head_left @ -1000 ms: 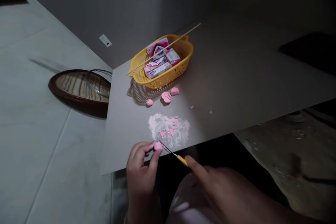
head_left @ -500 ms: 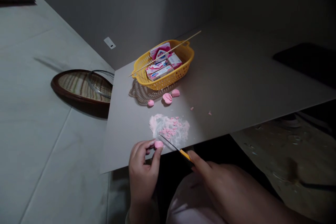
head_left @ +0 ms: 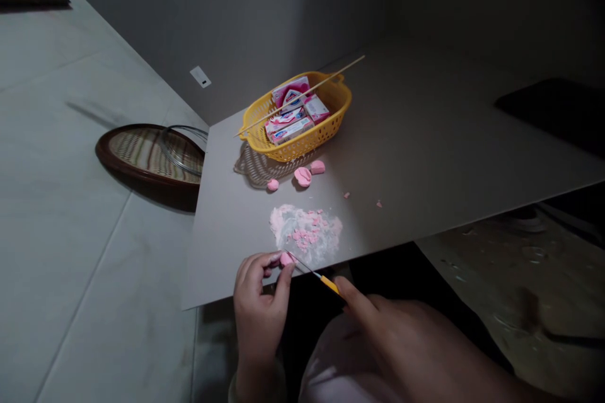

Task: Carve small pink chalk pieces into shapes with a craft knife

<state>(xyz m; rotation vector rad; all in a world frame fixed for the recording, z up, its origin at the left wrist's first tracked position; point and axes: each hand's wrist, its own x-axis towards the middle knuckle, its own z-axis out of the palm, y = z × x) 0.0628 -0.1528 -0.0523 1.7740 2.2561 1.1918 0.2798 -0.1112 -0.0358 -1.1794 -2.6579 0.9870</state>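
My left hand (head_left: 259, 302) pinches a small pink soap piece (head_left: 286, 259) between thumb and fingertips at the near edge of a grey board (head_left: 425, 138). My right hand (head_left: 378, 327) grips a thin knife (head_left: 314, 275) with an orange handle, and its blade tip touches the pink piece. Just beyond lies a pile of pink and white shavings (head_left: 306, 234). Three pink soap chunks (head_left: 302, 176) rest further back on the board.
A yellow basket (head_left: 297, 114) holds several pink soap boxes, with a wooden skewer (head_left: 302, 94) across its rim. An oval woven tray (head_left: 146, 154) with wire loops lies on the tiled floor at left. Small pink crumbs (head_left: 363, 199) dot the board.
The blade tip has drawn back from the shavings onto the pink piece. My left hand keeps its pinch. The view has shifted slightly.
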